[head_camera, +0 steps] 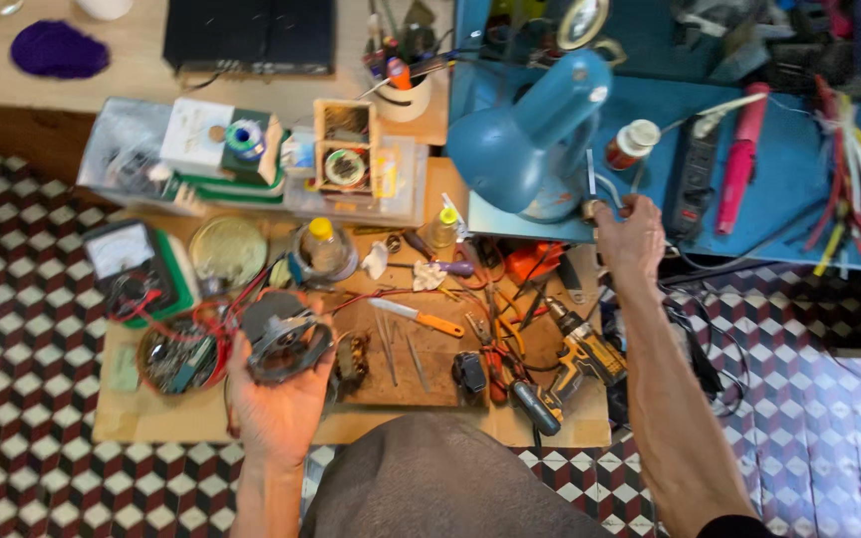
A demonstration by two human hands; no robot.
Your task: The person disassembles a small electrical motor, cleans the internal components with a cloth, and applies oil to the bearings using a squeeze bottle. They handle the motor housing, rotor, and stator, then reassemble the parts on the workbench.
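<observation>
My left hand [273, 403] is palm up over the low wooden board [151, 418] and holds a round grey motor part [286, 344] with a dark centre and red wires trailing from it. My right hand [630, 234] reaches forward to the base of a blue desk lamp [535, 130], its fingers closed around a small metal piece at the lamp's foot. What that piece is cannot be made out. My knee in grey cloth fills the bottom centre.
The board carries a multimeter [127, 254], a bowl of small parts [179, 357], a round tin lid [226, 249], a yellow-capped jar [323, 249], an orange knife [416, 316], tweezers and a yellow cordless drill [575, 354]. A blue table [799, 199] holds a power strip [695, 174]. Checkered floor tiles surround.
</observation>
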